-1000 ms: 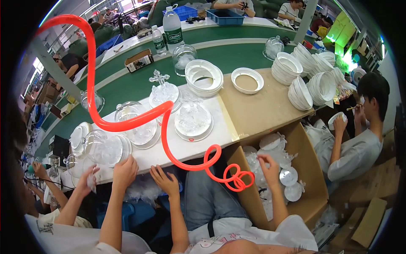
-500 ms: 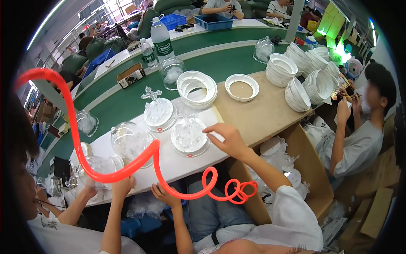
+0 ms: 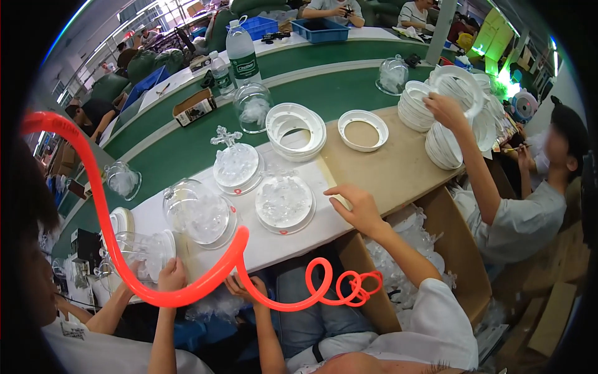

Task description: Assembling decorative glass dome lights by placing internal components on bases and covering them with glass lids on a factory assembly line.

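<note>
Head view: the right hand (image 3: 354, 204), fingers spread and empty, rests flat on the white bench (image 3: 274, 240) edge just beside a white base with clear fittings (image 3: 284, 202), as if steadying. The left hand (image 3: 246, 288), below the bench behind a red coiled hose (image 3: 205, 283), shows too little to tell its grip.

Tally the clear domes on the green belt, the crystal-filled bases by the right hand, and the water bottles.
Clear domes: 3
Crystal-filled bases: 2
Water bottles: 2
Total: 7
</note>
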### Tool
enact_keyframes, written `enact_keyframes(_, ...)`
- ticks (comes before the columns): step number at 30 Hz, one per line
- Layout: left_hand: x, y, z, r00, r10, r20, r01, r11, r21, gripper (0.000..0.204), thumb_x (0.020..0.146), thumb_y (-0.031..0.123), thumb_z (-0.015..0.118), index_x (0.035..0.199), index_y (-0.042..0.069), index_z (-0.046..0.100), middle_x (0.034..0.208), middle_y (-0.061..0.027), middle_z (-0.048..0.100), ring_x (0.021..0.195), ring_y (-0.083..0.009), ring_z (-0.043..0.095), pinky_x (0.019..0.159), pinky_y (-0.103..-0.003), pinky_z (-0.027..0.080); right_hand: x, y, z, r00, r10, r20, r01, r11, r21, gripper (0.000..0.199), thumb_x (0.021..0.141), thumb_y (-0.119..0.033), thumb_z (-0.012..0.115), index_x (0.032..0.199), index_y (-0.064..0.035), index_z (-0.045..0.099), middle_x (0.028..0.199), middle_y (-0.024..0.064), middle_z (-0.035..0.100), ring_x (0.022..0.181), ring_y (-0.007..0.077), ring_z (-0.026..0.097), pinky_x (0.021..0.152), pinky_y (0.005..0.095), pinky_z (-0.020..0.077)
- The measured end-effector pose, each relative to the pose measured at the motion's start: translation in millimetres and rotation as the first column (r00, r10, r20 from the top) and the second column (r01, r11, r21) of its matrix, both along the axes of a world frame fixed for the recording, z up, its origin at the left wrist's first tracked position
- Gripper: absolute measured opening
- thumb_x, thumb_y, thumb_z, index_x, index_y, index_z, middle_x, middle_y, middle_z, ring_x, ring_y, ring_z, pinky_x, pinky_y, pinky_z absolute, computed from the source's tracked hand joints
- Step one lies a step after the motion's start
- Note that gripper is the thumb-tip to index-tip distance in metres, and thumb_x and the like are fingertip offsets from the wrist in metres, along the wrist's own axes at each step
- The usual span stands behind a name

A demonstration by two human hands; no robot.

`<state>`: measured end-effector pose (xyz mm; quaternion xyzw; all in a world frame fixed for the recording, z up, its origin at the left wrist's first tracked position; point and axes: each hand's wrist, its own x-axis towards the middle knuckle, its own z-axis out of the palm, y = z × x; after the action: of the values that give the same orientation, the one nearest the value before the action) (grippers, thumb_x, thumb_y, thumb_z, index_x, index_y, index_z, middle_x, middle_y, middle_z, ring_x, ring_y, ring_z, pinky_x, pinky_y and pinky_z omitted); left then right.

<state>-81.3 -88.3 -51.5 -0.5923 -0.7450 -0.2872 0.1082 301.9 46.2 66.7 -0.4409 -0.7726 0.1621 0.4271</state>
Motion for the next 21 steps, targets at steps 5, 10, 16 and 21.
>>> enact_keyframes(5,-46.3,-4.0,22.2,0.995,-0.061,0.085,0.073,0.986,-0.151,0.020,0.083,0.012,0.047,0.099,0.000,0.049,0.097,-0.0206,0.049,0.090,-0.0341,0.048,0.079,-0.042,0.038,-12.3,3.8,3.6,1.000,0.016,-0.012,-0.016,0.999,0.030,0.014,0.080,-0.010,0.060,0.093,-0.0075,0.063,0.090,0.0104,0.063,0.084,0.0290,0.060,0.074,0.0366,0.0477)
enact_keyframes(10,-90.7,2.9,47.4,0.975,-0.138,0.173,0.184,0.942,-0.282,0.018,0.087,0.015,0.045,0.089,-0.001,0.053,0.085,-0.0207,0.054,0.079,-0.0320,0.053,0.070,-0.039,0.042,-28.0,7.1,2.1,0.997,0.036,-0.065,-0.029,0.995,0.095,0.012,0.079,-0.009,0.060,0.090,-0.0084,0.064,0.088,0.0097,0.063,0.081,0.0278,0.060,0.071,0.0355,0.0475)
enact_keyframes(16,-48.5,5.0,122.5,0.791,-0.146,0.595,0.386,0.873,-0.299,0.019,0.087,0.012,0.040,0.082,-0.004,0.051,0.072,-0.0251,0.051,0.068,-0.0400,0.050,0.059,-0.041,0.038,13.1,25.6,-68.1,0.889,-0.404,-0.215,0.392,0.915,-0.100,0.009,0.080,-0.010,0.060,0.087,-0.0063,0.065,0.086,0.0094,0.064,0.076,0.0254,0.062,0.067,0.0330,0.0486)
enact_keyframes(21,-291.5,-96.2,23.2,0.725,0.192,0.662,0.110,0.916,-0.386,0.013,0.085,0.006,0.042,0.081,0.002,0.055,0.070,-0.0149,0.055,0.064,-0.0272,0.053,0.056,-0.034,0.040,-4.4,30.7,-71.3,0.829,-0.378,-0.413,0.309,0.924,-0.227,0.011,0.083,-0.012,0.059,0.089,-0.0037,0.064,0.085,0.0094,0.064,0.068,0.0186,0.063,0.059,0.0276,0.0492)
